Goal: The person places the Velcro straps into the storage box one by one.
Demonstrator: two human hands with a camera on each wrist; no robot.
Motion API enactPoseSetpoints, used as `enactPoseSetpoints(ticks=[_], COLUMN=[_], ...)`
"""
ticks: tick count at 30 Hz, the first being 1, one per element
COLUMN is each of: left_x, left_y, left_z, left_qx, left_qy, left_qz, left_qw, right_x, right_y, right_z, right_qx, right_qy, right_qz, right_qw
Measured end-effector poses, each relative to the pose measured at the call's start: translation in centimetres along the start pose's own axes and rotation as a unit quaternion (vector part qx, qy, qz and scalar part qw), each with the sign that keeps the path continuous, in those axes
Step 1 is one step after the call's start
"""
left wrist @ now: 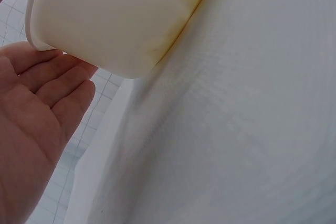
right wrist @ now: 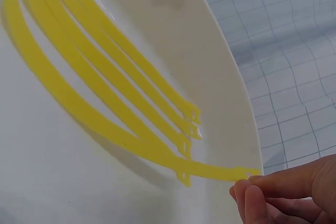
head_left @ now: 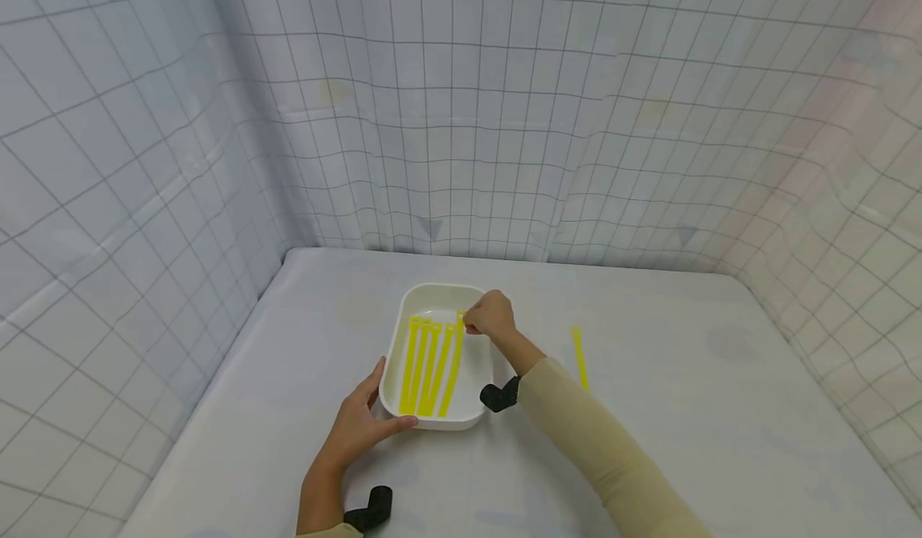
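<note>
In the head view a white tray [head_left: 475,374] holds several flat yellow cable-tie straps [head_left: 421,366] with notched heads, lying lengthwise side by side. My right hand [head_left: 491,314] is over the tray's far right corner. Between thumb and forefinger it pinches the head end of one yellow strap [right wrist: 79,106]; in the right wrist view this strap bends up across its neighbour. My left hand [head_left: 358,424] is at the tray's near left corner, thumb along the near rim. The left wrist view shows the extended fingers [left wrist: 55,80] against the outer wall.
A single yellow strap [head_left: 579,358] lies on the white-covered table [head_left: 670,370] right of the tray, its near end hidden by the right sleeve [head_left: 583,426]. Grid-patterned white curtains [head_left: 461,122] enclose the table at the back and sides.
</note>
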State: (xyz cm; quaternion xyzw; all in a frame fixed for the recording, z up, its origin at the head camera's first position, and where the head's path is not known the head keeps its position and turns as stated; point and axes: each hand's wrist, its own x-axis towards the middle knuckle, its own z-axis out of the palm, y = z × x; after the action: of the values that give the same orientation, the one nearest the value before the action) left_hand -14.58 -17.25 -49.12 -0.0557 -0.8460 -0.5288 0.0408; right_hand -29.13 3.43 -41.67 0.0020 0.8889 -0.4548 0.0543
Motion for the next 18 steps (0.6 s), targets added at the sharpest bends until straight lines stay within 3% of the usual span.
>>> enactPoseSetpoints(ticks=[8, 18], left_x=[-0.12, -0.17], left_y=[0.20, 0.31], left_z=[0.05, -0.17], left_qx=[-0.010, -0.009], left_qy=[-0.007, -0.012], left_qz=[-0.013, -0.024], left_qw=[0.9998, 0.9996], right_x=[-0.17, -0.40], right_y=[0.14, 0.28], right_z=[-0.21, 0.00], right_qx=[-0.018, 0.039], right_qy=[-0.009, -0.015], right_qz=[-0.007, -0.031], right_qw=[0.9998, 0.9986])
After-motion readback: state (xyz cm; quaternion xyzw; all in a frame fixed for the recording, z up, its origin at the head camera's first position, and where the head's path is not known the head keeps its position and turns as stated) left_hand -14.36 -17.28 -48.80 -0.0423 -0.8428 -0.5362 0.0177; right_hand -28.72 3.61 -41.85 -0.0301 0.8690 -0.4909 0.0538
